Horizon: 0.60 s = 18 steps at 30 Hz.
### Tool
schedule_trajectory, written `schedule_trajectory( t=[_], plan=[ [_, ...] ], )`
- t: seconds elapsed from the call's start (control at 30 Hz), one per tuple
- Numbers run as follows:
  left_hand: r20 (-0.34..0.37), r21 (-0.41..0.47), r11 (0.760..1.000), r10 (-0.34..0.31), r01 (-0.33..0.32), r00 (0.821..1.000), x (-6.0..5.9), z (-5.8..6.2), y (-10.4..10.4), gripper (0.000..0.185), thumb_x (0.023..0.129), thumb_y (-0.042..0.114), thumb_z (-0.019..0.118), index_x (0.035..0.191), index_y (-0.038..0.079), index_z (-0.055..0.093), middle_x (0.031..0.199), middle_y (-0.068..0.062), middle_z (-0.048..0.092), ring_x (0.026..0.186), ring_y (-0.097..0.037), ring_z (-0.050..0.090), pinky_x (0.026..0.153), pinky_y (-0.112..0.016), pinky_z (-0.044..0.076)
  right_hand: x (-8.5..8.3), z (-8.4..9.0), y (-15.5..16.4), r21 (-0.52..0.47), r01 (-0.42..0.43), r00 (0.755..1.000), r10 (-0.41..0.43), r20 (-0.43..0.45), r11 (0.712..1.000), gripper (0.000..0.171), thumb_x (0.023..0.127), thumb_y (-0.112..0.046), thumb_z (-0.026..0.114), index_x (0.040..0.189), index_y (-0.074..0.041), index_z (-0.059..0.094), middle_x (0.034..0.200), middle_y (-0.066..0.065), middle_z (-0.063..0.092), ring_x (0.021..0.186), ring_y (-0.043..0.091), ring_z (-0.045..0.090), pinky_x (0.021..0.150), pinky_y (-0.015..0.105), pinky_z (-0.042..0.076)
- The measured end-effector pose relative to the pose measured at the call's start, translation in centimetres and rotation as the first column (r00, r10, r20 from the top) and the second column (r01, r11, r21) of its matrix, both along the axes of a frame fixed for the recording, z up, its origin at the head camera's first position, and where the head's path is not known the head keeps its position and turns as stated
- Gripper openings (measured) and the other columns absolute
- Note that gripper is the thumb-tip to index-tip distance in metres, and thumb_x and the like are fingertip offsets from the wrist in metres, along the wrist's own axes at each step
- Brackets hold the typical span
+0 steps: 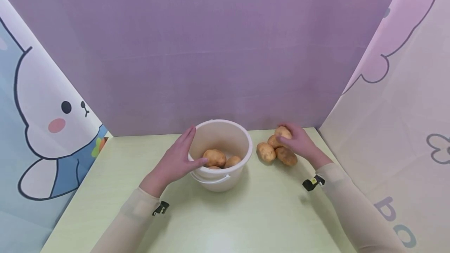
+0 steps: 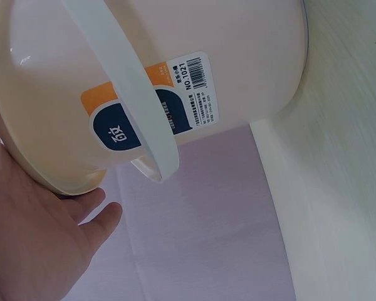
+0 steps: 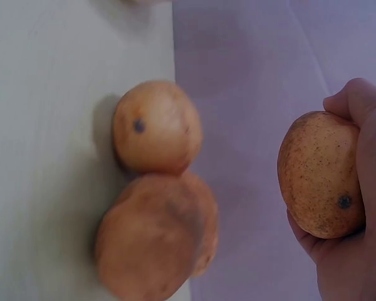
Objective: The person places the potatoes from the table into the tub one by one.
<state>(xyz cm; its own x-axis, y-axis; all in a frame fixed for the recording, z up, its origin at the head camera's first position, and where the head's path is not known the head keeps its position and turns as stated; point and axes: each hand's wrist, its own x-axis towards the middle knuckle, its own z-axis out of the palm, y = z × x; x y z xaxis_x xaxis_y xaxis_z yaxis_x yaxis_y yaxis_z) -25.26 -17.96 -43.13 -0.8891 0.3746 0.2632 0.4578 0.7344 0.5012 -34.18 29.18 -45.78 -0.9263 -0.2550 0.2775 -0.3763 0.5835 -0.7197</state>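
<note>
A white plastic bucket (image 1: 222, 143) stands mid-table with at least two potatoes (image 1: 215, 157) inside. My left hand (image 1: 177, 159) lies flat against its left side, fingers straight, thumb at the rim. The left wrist view shows the bucket's wall (image 2: 250, 56), its lowered white handle (image 2: 133, 94) and my palm (image 2: 31, 244) at the rim. My right hand (image 1: 296, 139) grips the top potato (image 1: 283, 132) of a small pile to the bucket's right. In the right wrist view that potato (image 3: 319, 175) sits in my curled fingers (image 3: 363, 125), just apart from the pile's other potatoes (image 3: 156, 128).
Three more potatoes (image 1: 266, 152) lie close together on the pale green table (image 1: 246, 214). A purple backdrop (image 1: 218, 50) closes the back. Printed cloth panels stand at the left (image 1: 42, 128) and right (image 1: 397, 128).
</note>
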Motion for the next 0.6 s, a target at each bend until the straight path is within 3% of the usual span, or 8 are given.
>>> schedule_trajectory(
  t=[0.23, 0.6],
  plan=[
    [-0.003, 0.009, 1.0, -0.002, 0.002, 1.0, 0.1, 0.0, 0.1, 0.117, 0.098, 0.062, 0.077, 0.177, 0.002, 0.016, 0.184, -0.016, 0.016, 0.167, -0.042, 0.023, 0.13, -0.066, 0.028, 0.2, 1.5, -1.7, -0.006, -0.067, 0.998, 0.067, -0.015, 0.998, 0.054, 0.103, -0.022, 0.078, 0.15, -0.001, 0.062, 0.144, 0.02, 0.065, 0.129, 0.038, 0.061, 0.111, 0.059, 0.048],
    [-0.012, -0.002, 1.0, -0.003, 0.003, 1.0, 0.0, -0.1, 0.0, 0.119, 0.097, 0.071, 0.072, 0.177, 0.003, 0.015, 0.184, -0.016, 0.016, 0.167, -0.041, 0.023, 0.13, -0.065, 0.03, 0.6, 4.0, -3.7, 0.047, -0.074, 0.997, 0.076, -0.032, 0.996, 0.056, 0.101, -0.025, 0.077, 0.151, -0.005, 0.062, 0.141, 0.016, 0.065, 0.12, 0.033, 0.062, 0.1, 0.053, 0.053]
  ],
)
